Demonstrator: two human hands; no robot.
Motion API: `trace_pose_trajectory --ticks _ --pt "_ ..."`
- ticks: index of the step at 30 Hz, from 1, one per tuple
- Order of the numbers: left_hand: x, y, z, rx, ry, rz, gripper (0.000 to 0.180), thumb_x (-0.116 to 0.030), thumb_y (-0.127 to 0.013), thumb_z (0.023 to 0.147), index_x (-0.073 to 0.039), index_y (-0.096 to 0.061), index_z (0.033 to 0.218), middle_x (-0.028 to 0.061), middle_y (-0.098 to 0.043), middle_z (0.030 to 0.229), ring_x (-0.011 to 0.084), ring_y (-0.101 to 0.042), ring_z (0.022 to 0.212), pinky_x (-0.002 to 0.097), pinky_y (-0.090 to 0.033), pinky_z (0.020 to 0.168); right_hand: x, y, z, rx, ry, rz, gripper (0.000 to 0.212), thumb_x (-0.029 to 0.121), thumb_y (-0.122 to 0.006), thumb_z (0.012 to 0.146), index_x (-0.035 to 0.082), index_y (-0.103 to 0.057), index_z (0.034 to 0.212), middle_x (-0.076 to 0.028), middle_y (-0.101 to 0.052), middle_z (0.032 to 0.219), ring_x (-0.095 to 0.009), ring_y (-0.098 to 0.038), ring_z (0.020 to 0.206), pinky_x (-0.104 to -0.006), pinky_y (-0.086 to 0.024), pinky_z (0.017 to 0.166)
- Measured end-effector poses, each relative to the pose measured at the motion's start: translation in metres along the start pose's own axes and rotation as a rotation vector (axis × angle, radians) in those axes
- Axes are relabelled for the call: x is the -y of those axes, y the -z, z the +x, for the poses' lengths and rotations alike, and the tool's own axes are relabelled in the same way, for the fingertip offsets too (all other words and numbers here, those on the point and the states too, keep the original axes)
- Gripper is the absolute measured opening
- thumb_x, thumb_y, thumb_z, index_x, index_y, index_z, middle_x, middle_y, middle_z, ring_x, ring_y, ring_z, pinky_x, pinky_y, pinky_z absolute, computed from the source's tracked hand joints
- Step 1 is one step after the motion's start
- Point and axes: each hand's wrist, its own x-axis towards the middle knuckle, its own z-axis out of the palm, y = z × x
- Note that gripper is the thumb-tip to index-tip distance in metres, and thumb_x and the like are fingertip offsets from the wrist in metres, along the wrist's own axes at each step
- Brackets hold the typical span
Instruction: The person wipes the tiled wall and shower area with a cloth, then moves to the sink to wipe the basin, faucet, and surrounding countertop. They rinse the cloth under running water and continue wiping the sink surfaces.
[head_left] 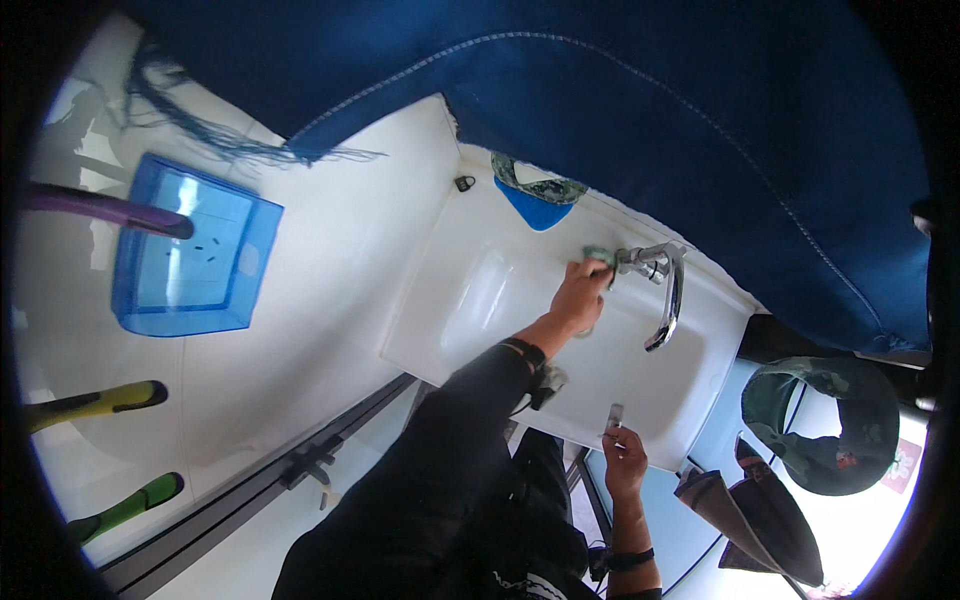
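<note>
My left hand [583,292] reaches across a white basin [425,325], its fingers closed on a crumpled green cloth [598,254] against the base of the chrome faucet [672,300]. Part of the cloth is hidden beneath the hand. Nearer to me, at the basin's front edge, my right hand [626,462] pinches a small, flat, greyish see-through piece [614,416]. What that piece is I cannot make out. Black bands circle both wrists.
A large blue fabric [620,110] hangs across the top. A blue and camouflage-patterned cloth [537,207] lies at the back rim, near a small black padlock-shaped item [465,184]. On the left are a blue translucent bin [190,325] and purple, yellow and green handles. A camouflage-patterned hat [860,440] hangs right.
</note>
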Motion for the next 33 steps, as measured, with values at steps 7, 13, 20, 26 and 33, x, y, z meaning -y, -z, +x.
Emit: trace_pose_trajectory --ticks 7,13,20,26,33 --pt "0.047 0.096 -0.045 -0.114 0.294 0.093 0.019 -0.010 -0.069 0.095 -0.010 -0.078 0.111 0.0098 -0.076 0.107 0.0404 -0.066 0.108 0.0538 -0.055 0.097 -0.003 -0.007 -0.003 0.008 -0.073 -0.007 0.014 0.006 -0.079 0.101 0.004 -0.080 0.115 -0.010 -0.077 0.117 -0.021 -0.077 0.104 -0.0353 -0.063 0.085" --pt "0.123 0.153 -0.016 -0.594 0.524 0.290 0.048 -0.012 -0.066 0.097 0.001 -0.063 0.143 0.0268 -0.066 0.142 0.0477 -0.063 0.128 0.0524 -0.053 0.112 -0.006 -0.003 -0.008 -0.019 -0.069 -0.024 0.013 0.008 -0.079 0.102 0.004 -0.080 0.114 -0.009 -0.078 0.116 -0.020 -0.077 0.105 -0.0345 -0.062 0.085" --pt "0.139 0.143 0.012 -0.204 0.542 0.119 0.068 -0.012 -0.067 0.099 -0.002 -0.050 0.164 0.0220 -0.051 0.170 0.0449 -0.052 0.152 0.0507 -0.052 0.119 -0.014 -0.003 -0.008 -0.037 -0.132 -0.040 0.013 0.009 -0.079 0.099 0.006 -0.080 0.112 -0.009 -0.078 0.116 -0.021 -0.077 0.105 -0.0344 -0.062 0.085" --pt "0.123 0.146 0.019 -0.372 0.452 0.320 0.063 -0.006 -0.066 0.098 -0.002 -0.051 0.159 0.0201 -0.061 0.155 0.0459 -0.059 0.140 0.0540 -0.054 0.113 -0.018 0.003 -0.008 -0.047 -0.112 -0.010 0.013 0.008 -0.079 0.100 0.005 -0.080 0.112 -0.010 -0.077 0.117 -0.020 -0.077 0.103 -0.0349 -0.063 0.086" --pt "0.164 0.163 0.028 -0.432 0.273 0.554 0.068 -0.010 -0.062 0.101 0.007 -0.044 0.164 0.0292 -0.041 0.172 0.0479 -0.051 0.148 0.0521 -0.046 0.124 -0.018 -0.013 -0.002 -0.062 -0.147 0.061 0.012 0.007 -0.078 0.102 0.006 -0.079 0.114 -0.009 -0.077 0.119 -0.021 -0.076 0.105 -0.0352 -0.063 0.087"
